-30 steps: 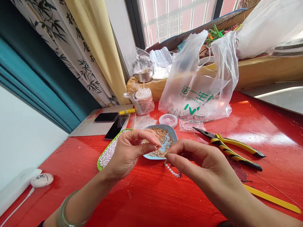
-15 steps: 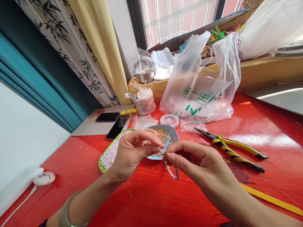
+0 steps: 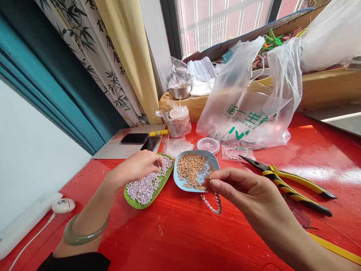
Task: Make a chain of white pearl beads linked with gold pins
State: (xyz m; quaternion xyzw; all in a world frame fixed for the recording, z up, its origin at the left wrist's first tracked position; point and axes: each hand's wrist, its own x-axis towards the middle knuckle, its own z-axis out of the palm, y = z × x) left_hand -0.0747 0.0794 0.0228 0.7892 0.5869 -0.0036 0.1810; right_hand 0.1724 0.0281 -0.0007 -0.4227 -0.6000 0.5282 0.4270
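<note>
The left hand (image 3: 138,167) is lowered over the green tray (image 3: 132,201) of pearls (image 3: 143,186), which lies near the middle of the table (image 3: 183,241), a little toward its left edge. The fingertips are bent down among the pearls at the tray's far end; whether one is already pinched cannot be told, since the fingers hide the contact. The right hand (image 3: 239,188) is held just right of the blue dish (image 3: 176,177) of gold beads (image 3: 193,171), thumb and forefinger closed on the upper end of a short bead strand (image 3: 213,203). The strand hangs in a curve beneath that pinch, its lower end at or near the red tabletop. The pearls thus lie to the left of the strand, with the dish between, and the left hand is much the nearer to them. Pliers (image 3: 287,180) are laid toward the right edge, well apart from both hands, and a plastic bag (image 3: 248,101) stands toward the far edge.
</note>
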